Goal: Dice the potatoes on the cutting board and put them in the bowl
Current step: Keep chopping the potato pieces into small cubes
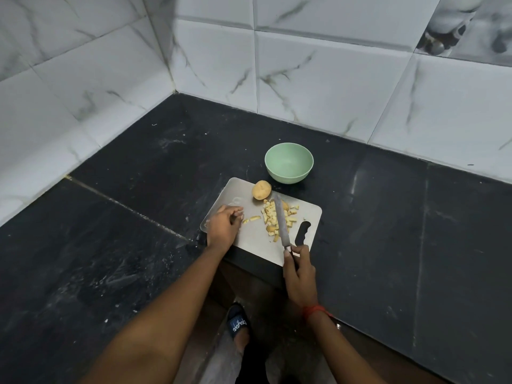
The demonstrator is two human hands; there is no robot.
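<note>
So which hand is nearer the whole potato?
Left. The left hand rests on the cutting board just left of the whole potato; the right hand grips the knife at the board's near edge, farther off.

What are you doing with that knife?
A person is dicing potatoes. The right hand holds the knife, its blade over a pile of cubes on the board. The left hand rests on the board beside a few pieces. One potato is uncut, and the bowl is empty.
</note>
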